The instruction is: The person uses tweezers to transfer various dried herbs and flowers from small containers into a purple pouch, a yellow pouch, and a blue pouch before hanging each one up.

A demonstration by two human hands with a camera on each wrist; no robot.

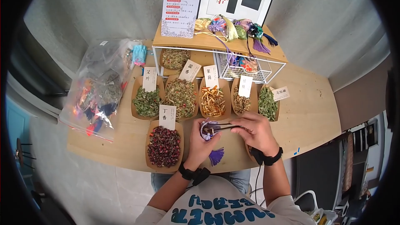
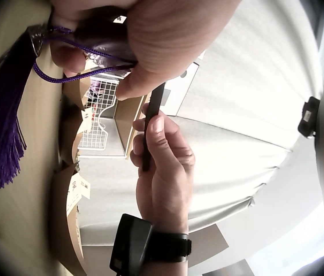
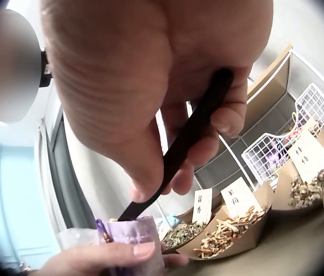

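Observation:
My left hand [image 1: 199, 145] holds a small lilac cloth pouch [image 3: 130, 233], its mouth turned up and open. A purple tassel [image 1: 216, 156] hangs below the pouch on a purple cord [image 2: 64, 79]. With curled fingers my right hand [image 1: 260, 135] grips dark tweezers [image 3: 193, 135]. Their tips reach into the pouch mouth, and the contents there are mostly hidden. Left of the left hand stands a paper tray of dark red dried buds [image 1: 164, 146]. Beyond both hands is a tray of orange-brown dried strips [image 1: 213, 101]. Another tray lies partly hidden beneath the right hand.
More paper trays hold green leaves [image 1: 146, 103], mixed herbs [image 1: 181, 96] and brown pieces [image 1: 241, 103], with labelled cards. Behind them stands a wooden shelf [image 1: 166, 41] with tasselled pouches and a white wire basket [image 1: 250, 75]. A clear plastic bag [image 1: 98, 87] lies left.

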